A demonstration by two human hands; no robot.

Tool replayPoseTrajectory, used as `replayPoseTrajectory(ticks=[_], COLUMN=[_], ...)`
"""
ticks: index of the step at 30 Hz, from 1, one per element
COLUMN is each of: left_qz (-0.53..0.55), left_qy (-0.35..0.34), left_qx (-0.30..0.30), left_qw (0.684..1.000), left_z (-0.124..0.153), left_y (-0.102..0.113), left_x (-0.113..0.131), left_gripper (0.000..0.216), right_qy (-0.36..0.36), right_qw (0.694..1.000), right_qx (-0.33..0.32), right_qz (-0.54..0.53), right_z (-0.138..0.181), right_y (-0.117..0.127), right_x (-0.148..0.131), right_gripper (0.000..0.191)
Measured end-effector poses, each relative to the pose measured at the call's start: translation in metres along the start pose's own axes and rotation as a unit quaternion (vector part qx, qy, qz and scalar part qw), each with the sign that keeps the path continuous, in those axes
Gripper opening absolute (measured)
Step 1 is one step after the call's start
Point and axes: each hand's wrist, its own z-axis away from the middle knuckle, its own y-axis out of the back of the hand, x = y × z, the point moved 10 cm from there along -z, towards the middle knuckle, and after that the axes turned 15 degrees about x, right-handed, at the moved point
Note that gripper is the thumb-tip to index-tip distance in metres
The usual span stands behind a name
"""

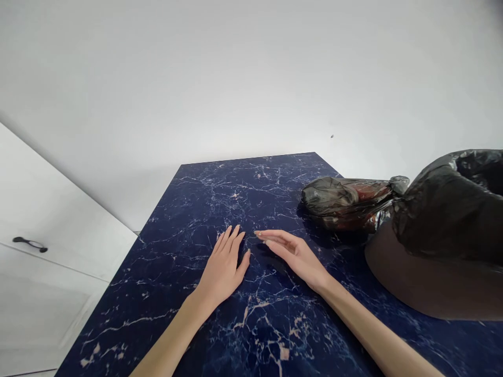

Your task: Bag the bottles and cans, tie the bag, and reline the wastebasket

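Note:
My left hand (225, 267) lies flat, palm down, on a dark blue marble-patterned tabletop (204, 204), fingers together and stretched out. My right hand (291, 252) rests just to its right, on its edge with fingers straight and pointing left, fingertips close to the left hand's fingertips. Neither hand holds anything. A knotted black plastic bag (346, 201) with something reddish inside lies on the table just beyond my right hand.
A brown bin (432, 283) lined with a black bag (451, 209) stands at the table's right side. White cabinet with a black handle (30, 243) sits to the left. A plain white wall runs behind the table.

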Motion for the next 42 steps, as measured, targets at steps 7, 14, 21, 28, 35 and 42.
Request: replayPoseTrajectory(ticks=[7,14,21,28,35,42], left_qz=[-0.009,-0.014,-0.013,-0.012,-0.016,-0.015], left_qy=[-0.004,-0.009,-0.013,-0.017,-0.020,-0.023], left_qx=[0.004,0.008,0.015,0.022,0.023,0.026], left_qw=[1.000,1.000,1.000,1.000,0.999,0.999], left_z=[0.000,0.000,0.000,0.000,0.000,0.000], left_y=[0.001,0.001,0.003,0.004,0.004,0.007], left_x=[0.001,0.001,0.002,0.003,0.004,0.005], left_gripper=[0.059,0.058,0.056,0.055,0.055,0.054], right_qy=[-0.076,-0.109,-0.126,-0.136,-0.141,-0.150], right_qw=[0.989,0.980,0.975,0.971,0.970,0.968], right_qx=[-0.019,-0.004,0.005,0.008,0.004,0.001], right_qz=[-0.126,-0.166,-0.185,-0.197,-0.200,-0.200], right_z=[0.003,0.001,-0.001,-0.001,-0.001,-0.001], right_y=[-0.007,-0.005,-0.001,0.001,0.000,0.000], right_x=[-0.001,0.004,0.004,0.008,0.008,0.010], right_gripper=[0.039,0.041,0.040,0.038,0.037,0.038])
